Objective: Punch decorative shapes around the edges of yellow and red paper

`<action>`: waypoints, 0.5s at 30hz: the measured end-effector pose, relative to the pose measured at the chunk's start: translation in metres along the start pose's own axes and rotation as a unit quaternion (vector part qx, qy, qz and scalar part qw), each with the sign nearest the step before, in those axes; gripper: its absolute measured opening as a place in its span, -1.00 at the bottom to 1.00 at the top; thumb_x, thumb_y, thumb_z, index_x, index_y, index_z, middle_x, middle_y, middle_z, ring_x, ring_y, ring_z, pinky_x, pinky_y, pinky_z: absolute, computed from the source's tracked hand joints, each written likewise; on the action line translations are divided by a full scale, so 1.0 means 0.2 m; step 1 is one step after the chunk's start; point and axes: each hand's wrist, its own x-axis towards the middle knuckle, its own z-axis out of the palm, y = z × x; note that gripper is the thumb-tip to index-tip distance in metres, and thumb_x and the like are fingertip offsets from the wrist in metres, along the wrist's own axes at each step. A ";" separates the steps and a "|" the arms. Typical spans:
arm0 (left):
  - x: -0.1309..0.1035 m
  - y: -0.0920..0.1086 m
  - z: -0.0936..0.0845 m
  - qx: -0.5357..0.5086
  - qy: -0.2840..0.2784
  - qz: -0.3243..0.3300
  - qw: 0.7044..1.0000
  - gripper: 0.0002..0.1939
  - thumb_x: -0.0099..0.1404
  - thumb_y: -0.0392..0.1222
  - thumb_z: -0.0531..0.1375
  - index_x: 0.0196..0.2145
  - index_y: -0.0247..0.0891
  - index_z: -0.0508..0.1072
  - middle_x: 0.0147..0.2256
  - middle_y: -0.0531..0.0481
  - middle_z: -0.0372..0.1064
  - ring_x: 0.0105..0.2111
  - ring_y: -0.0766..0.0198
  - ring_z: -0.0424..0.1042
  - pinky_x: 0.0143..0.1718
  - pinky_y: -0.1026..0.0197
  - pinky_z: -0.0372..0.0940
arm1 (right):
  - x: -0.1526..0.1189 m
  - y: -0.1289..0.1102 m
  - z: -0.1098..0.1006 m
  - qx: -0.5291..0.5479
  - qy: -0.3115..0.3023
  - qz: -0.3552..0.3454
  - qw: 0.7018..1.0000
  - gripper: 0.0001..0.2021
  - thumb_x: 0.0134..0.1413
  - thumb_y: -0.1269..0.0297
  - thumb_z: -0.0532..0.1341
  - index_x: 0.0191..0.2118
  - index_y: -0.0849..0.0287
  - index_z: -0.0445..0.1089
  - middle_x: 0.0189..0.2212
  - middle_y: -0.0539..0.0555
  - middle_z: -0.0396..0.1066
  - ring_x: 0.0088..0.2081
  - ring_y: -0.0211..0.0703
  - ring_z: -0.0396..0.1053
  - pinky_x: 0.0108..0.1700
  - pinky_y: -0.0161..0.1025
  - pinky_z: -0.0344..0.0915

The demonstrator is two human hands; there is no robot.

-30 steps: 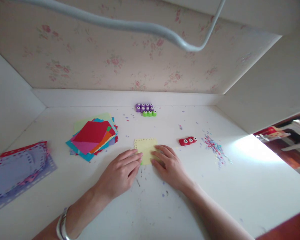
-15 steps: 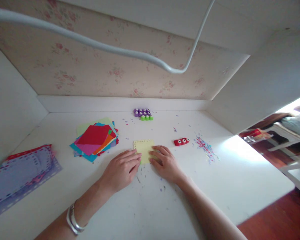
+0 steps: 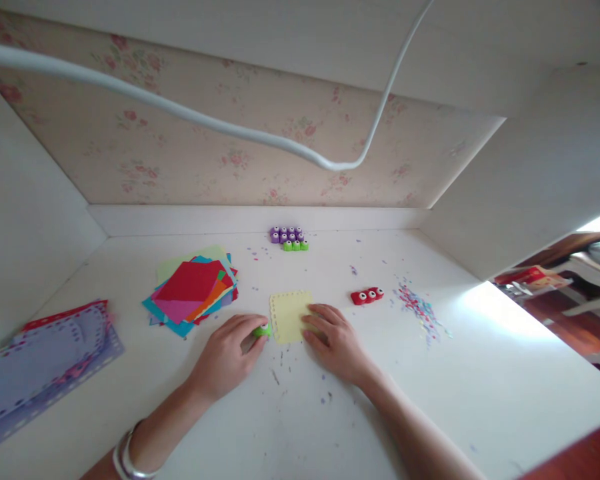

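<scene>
A pale yellow sheet [image 3: 290,316] lies on the white table, with a punched pattern along its far and left edges. Just left of the sheet, my left hand [image 3: 233,350] pinches a small green punch [image 3: 263,330] between thumb and fingers. The fingers of my right hand [image 3: 333,340] lie spread over the sheet's right side, flat against it. Three red punches [image 3: 367,296] stand in a row to the right. Several purple punches [image 3: 287,235] and three green ones [image 3: 296,246] are grouped at the back.
At the left lie a stack of coloured paper [image 3: 190,287] and purple sheets with punched edges [image 3: 35,367]. Tiny paper bits [image 3: 420,310] are heaped at the right. A white cable [image 3: 205,120] hangs across the top, before the flowered wall.
My left hand has drawn left off the sheet with the green punch, baring the sheet's punched left edge. My right hand stays on the sheet. The camera view has shifted slightly.
</scene>
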 end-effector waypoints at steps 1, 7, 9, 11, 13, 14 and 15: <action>0.00 -0.01 0.00 0.003 0.011 -0.019 1.000 -0.78 0.32 -0.24 0.16 -0.07 -0.18 0.42 -0.13 -0.07 0.48 -0.12 0.19 0.47 -0.05 0.12 0.41 | 0.00 0.00 0.00 0.002 0.001 -0.001 1.000 -0.74 0.20 0.32 0.18 -0.01 0.08 0.45 0.05 0.14 0.38 0.11 0.00 0.27 0.11 0.05 0.31; 0.00 -0.02 0.00 0.012 0.031 -0.057 0.998 -0.72 0.32 -0.14 0.18 -0.02 -0.16 0.39 -0.12 -0.04 0.48 -0.18 0.22 0.51 -0.09 0.17 0.44 | 0.00 0.00 -0.01 0.016 0.004 0.000 1.000 -0.73 0.21 0.31 0.17 0.01 0.08 0.43 0.05 0.15 0.38 0.11 -0.01 0.27 0.12 0.04 0.30; 0.00 -0.02 0.00 0.021 0.027 -0.048 0.998 -0.71 0.33 -0.14 0.18 0.00 -0.15 0.38 -0.10 -0.04 0.48 -0.16 0.21 0.50 -0.06 0.15 0.43 | 0.01 -0.01 -0.02 0.030 0.021 0.002 0.999 -0.72 0.22 0.31 0.16 0.03 0.08 0.41 0.04 0.15 0.39 0.10 -0.01 0.29 0.12 0.04 0.31; -0.01 -0.01 0.00 0.023 0.019 -0.027 0.999 -0.69 0.36 -0.16 0.16 0.04 -0.15 0.35 -0.08 -0.05 0.47 -0.12 0.21 0.50 -0.03 0.15 0.41 | 0.01 -0.03 -0.03 0.050 0.043 0.001 0.998 -0.72 0.24 0.31 0.14 0.04 0.09 0.39 0.02 0.15 0.40 0.08 -0.02 0.30 0.11 0.03 0.31; -0.02 0.01 0.00 0.021 0.003 0.018 1.000 -0.66 0.38 -0.20 0.13 0.10 -0.15 0.31 -0.05 -0.05 0.47 -0.09 0.23 0.49 -0.01 0.18 0.40 | 0.00 -0.06 -0.03 0.080 0.055 -0.007 0.995 -0.71 0.26 0.31 0.13 0.07 0.09 0.36 0.01 0.16 0.41 0.08 -0.03 0.31 0.10 0.02 0.32; -0.02 0.02 0.00 0.021 -0.007 0.047 0.999 -0.65 0.39 -0.22 0.12 0.12 -0.15 0.28 -0.04 -0.06 0.46 -0.08 0.24 0.49 0.01 0.19 0.40 | 0.00 -0.08 -0.04 0.097 0.054 -0.014 0.994 -0.70 0.26 0.30 0.14 0.09 0.09 0.35 0.01 0.16 0.41 0.07 -0.03 0.31 0.10 0.01 0.33; -0.02 0.03 0.01 0.025 -0.016 0.074 0.997 -0.63 0.40 -0.25 0.11 0.14 -0.15 0.26 -0.01 -0.06 0.45 -0.05 0.24 0.47 0.03 0.19 0.38 | -0.01 -0.11 -0.04 0.114 0.049 -0.023 0.992 -0.68 0.26 0.29 0.14 0.12 0.09 0.32 0.02 0.17 0.40 0.07 -0.03 0.32 0.09 0.00 0.33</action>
